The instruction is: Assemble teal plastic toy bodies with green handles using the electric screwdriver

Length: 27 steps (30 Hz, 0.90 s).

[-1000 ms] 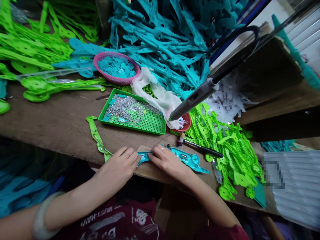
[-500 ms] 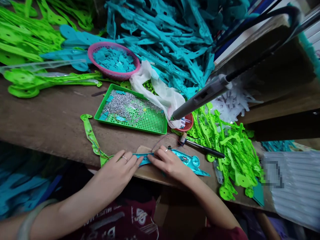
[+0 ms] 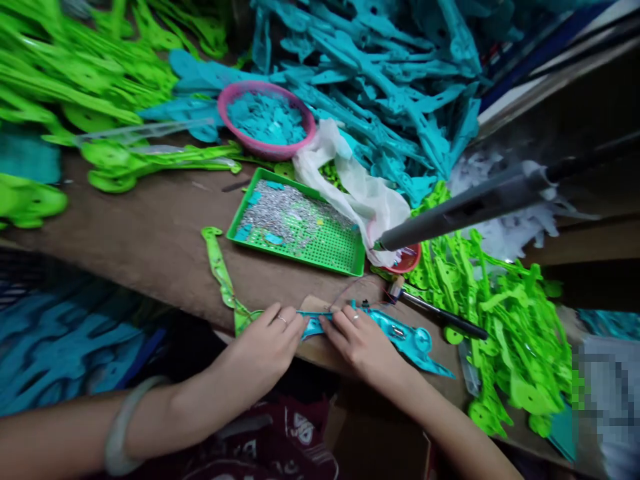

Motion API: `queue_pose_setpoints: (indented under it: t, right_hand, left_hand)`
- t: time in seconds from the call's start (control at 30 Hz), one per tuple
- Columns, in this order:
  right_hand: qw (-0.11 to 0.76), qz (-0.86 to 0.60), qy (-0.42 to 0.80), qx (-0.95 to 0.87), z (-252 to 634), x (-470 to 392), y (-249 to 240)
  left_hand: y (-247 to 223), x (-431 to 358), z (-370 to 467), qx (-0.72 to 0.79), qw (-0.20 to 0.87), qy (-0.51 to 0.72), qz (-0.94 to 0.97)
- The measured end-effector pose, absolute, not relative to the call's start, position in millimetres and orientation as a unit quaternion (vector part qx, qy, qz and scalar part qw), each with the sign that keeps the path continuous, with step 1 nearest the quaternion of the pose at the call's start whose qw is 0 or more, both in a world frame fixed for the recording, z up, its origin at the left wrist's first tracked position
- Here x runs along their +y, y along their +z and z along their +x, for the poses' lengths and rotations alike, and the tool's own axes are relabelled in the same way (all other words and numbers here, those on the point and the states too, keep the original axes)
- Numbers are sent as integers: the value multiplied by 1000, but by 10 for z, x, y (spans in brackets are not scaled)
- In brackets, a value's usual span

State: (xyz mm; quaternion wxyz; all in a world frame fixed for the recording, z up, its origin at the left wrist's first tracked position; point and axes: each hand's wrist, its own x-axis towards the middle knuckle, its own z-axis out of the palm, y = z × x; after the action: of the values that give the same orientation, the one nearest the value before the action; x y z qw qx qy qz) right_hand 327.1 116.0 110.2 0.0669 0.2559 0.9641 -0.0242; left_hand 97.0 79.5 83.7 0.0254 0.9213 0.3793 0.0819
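Observation:
A long blue plastic shell half point(image 3: 413, 339) lies at the table's front edge, its hollow side up, with small metal parts inside its right end. My left hand point(image 3: 270, 341) is closed over its left end, fingertips pressed along the rim. On its middle, my right hand point(image 3: 365, 339) presses with bent fingers; the thumb is largely hidden. Thin wires point(image 3: 353, 288) run beside the shell toward a hammer point(image 3: 440, 312) with a black grip. Left of my left hand, a green shell half point(image 3: 219, 267) carries coloured wires and partly passes under that hand.
A green perforated tray point(image 3: 300, 257) of small metal pieces stands behind the hands. Behind it are a pink basket point(image 3: 227, 123) of blue pieces and a red bowl point(image 3: 411, 261). A grey electric screwdriver point(image 3: 465, 203) hangs at right. Green shells point(image 3: 520, 347) and blue shells point(image 3: 360, 60) are heaped around.
The view has swung left, so everything sits further right in the picture. Both hands stay on the blue shell half, with little visible finger movement.

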Motion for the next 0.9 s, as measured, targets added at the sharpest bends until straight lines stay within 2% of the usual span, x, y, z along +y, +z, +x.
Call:
queue_pose_setpoints:
  t: [0.13,0.27,0.4,0.5,0.67,0.9]
  right_hand:
    - [58,250,4,966,3304,1169,1068]
    - [65,280,-15,958,3295,1166,1089]
    - [68,349,-35,934,3236,1142,1196]
    - [28,397,-24,917,3045,1058,1297]
    - [-94,431,-55,896,2243,889,1273]
    - [-50,412,-20,909,1494,966,843]
  left_hand:
    - [894,881,395,400,70,193,893]
    - [711,1046,-257,415,115,231,872]
    - [440,1211,-473,354,172,289,873]
    - [358,1319,-480,318,214,329,863]
    - [408,1526,-540,273,293,265,877]
    - [546,1747,-544,240,334,157,898]
